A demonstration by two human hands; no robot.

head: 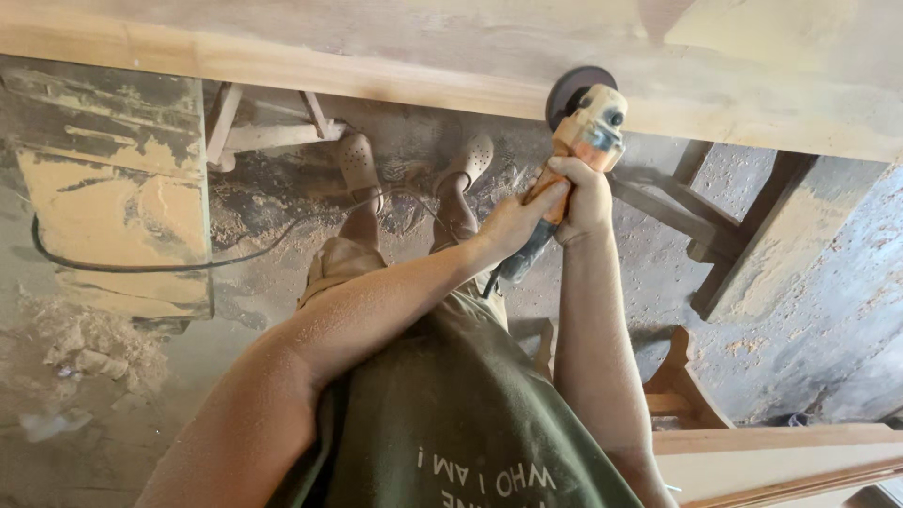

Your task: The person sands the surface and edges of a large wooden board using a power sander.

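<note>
Angle grinder [585, 132] sits far-centre, disc edge against the near edge of the long wooden plank [451, 56] on the table. Looks moderately heavy, rigid, dust-coated so likely slippery; it will kick, so both hands belong on the body behind the head, clear of the disc. Right hand [585, 193] is clenched around the orange body just below the head. Left hand [513, 221] is wrapped tight on the dark rear handle. Cord [141, 263] trails left across the sawdust-covered floor [282, 273].

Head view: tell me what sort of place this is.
Most likely a woodworking shop: both hands, left hand and right hand, grip an angle grinder against a wooden plank, above a sawdust-covered floor.
</note>
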